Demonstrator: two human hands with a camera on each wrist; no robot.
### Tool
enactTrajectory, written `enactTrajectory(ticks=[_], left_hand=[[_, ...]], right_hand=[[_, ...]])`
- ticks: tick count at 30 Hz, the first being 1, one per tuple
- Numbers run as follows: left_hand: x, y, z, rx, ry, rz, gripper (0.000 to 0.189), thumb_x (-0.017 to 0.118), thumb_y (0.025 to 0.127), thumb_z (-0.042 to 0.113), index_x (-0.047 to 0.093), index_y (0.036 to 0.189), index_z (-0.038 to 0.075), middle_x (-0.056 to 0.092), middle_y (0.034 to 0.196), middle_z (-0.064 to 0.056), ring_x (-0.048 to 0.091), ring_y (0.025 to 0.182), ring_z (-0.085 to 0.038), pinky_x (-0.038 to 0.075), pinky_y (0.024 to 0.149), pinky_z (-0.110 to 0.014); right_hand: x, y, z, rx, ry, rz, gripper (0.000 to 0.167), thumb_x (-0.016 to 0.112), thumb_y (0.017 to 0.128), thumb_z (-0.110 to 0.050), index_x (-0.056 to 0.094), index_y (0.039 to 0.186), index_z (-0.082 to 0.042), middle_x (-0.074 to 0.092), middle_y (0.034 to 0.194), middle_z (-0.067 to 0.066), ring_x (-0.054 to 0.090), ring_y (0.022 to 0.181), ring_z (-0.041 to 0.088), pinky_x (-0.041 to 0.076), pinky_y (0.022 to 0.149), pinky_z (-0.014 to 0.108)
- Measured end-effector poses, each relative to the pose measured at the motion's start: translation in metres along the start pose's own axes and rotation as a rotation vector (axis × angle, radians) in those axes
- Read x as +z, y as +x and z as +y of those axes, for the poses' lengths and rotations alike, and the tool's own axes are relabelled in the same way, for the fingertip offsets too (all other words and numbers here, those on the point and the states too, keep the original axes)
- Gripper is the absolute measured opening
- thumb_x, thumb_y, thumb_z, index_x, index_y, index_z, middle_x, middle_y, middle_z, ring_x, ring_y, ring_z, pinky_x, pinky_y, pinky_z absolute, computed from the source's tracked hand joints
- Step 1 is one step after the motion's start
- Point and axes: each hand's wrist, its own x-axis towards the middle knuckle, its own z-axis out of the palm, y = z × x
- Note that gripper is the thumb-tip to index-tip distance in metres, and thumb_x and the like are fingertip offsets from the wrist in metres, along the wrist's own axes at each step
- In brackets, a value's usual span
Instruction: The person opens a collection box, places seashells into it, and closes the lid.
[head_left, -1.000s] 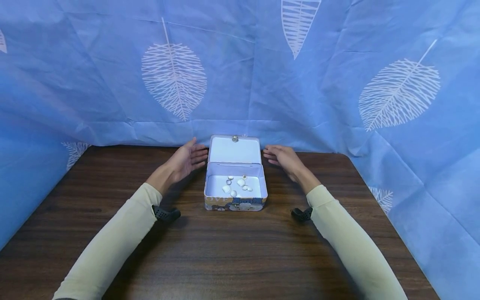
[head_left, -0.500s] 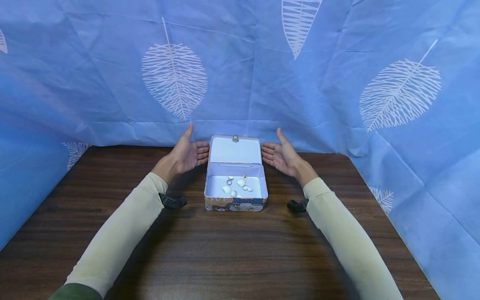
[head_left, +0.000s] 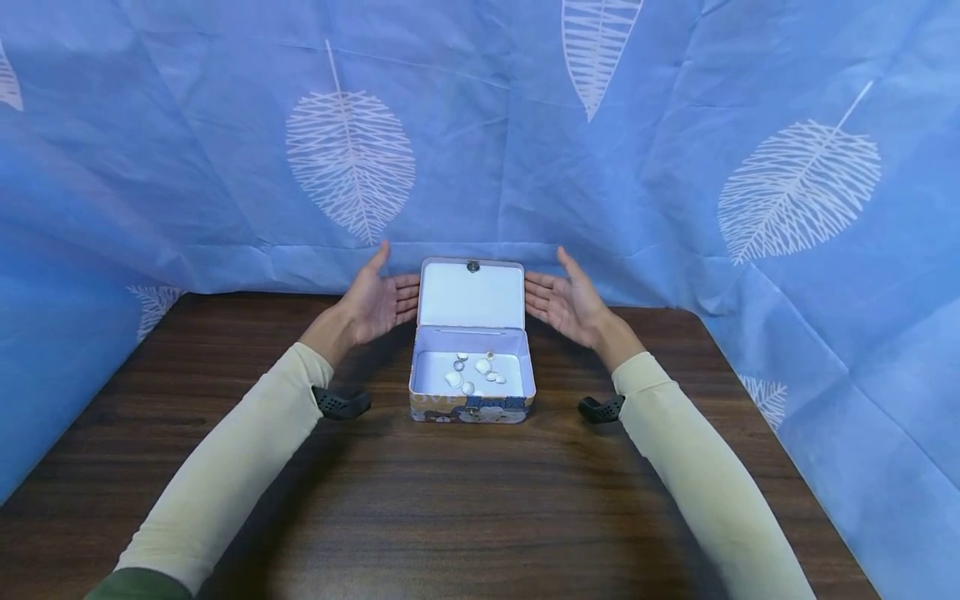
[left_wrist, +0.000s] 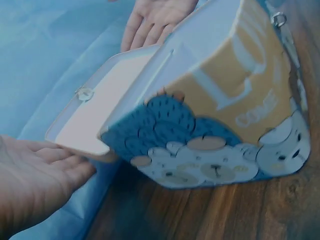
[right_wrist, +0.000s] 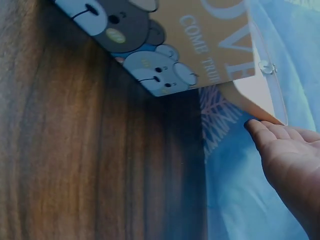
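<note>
A small hinged tin box (head_left: 472,408) printed with cartoon bears stands at the back of the table, its lid (head_left: 471,293) tilted up and back. Several white shells (head_left: 482,366) lie scattered on its floor. My left hand (head_left: 372,307) is at the lid's left edge, palm facing the box, fingers straight and thumb up. At the lid's right edge my right hand (head_left: 567,307) mirrors it. Both sets of fingertips reach just behind the lid's side edges, as the left wrist view shows with the left fingers under the lid (left_wrist: 100,102). A round metal clasp (head_left: 473,266) sits on the lid's top edge.
Dark wood-grain table (head_left: 480,508) spreads out around the box. Behind it hangs a blue cloth (head_left: 465,150) with white leaf prints, meeting the table's back edge close to the lid. Black straps (head_left: 341,404) circle both wrists.
Both hands have turned palms inward with thumbs raised and closed in on the lid. The lid has swung up a little, standing taller than before; the box and shells stay put.
</note>
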Motion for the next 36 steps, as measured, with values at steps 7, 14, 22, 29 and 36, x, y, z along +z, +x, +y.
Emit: enactTrajectory(ticks=[7,14,22,29,36], left_hand=[[0.008,-0.009,0.0,0.025,0.075,-0.007,0.095,0.002,0.113,0.075,-0.002,0.182,0.01,-0.005,0.192,-0.011,-0.004,0.18,-0.033,0.006,0.147,-0.047],[0.005,-0.021,0.006,0.071,0.109,-0.026,0.093,0.003,0.115,0.072,0.001,0.182,0.007,-0.001,0.192,-0.015,0.001,0.179,-0.036,0.009,0.147,-0.049],[0.006,-0.028,0.005,0.126,0.095,-0.037,0.096,0.009,0.116,0.072,0.003,0.181,0.002,0.001,0.19,-0.022,0.004,0.179,-0.04,0.012,0.146,-0.052],[0.01,-0.026,-0.001,0.196,0.049,-0.002,0.098,0.019,0.116,0.073,0.008,0.181,0.0,0.004,0.19,-0.024,0.008,0.178,-0.041,0.013,0.146,-0.053],[0.015,-0.022,-0.006,0.267,0.043,0.028,0.093,0.019,0.118,0.067,0.011,0.18,-0.002,0.006,0.189,-0.026,0.007,0.178,-0.041,0.013,0.145,-0.053]], right_hand=[[0.003,-0.008,-0.005,-0.031,0.042,-0.011,0.092,0.022,0.118,-0.067,0.004,0.181,-0.002,0.004,0.192,0.016,0.009,0.18,0.032,0.012,0.146,0.044],[0.01,-0.016,-0.013,-0.053,0.016,-0.018,0.089,0.019,0.119,-0.065,0.004,0.181,-0.003,0.005,0.192,0.017,0.009,0.18,0.032,0.013,0.146,0.045],[0.02,-0.027,-0.017,-0.07,-0.047,-0.034,0.092,0.014,0.118,-0.07,0.0,0.182,-0.005,0.0,0.192,0.016,0.005,0.18,0.032,0.011,0.146,0.047],[0.029,-0.029,-0.013,-0.147,-0.125,0.018,0.094,0.019,0.117,-0.072,0.002,0.182,-0.007,0.002,0.192,0.014,0.007,0.18,0.03,0.012,0.145,0.047],[0.037,-0.027,-0.005,-0.227,-0.151,0.075,0.093,0.018,0.116,-0.072,0.005,0.183,-0.01,0.003,0.192,0.013,0.007,0.18,0.029,0.015,0.145,0.046]])
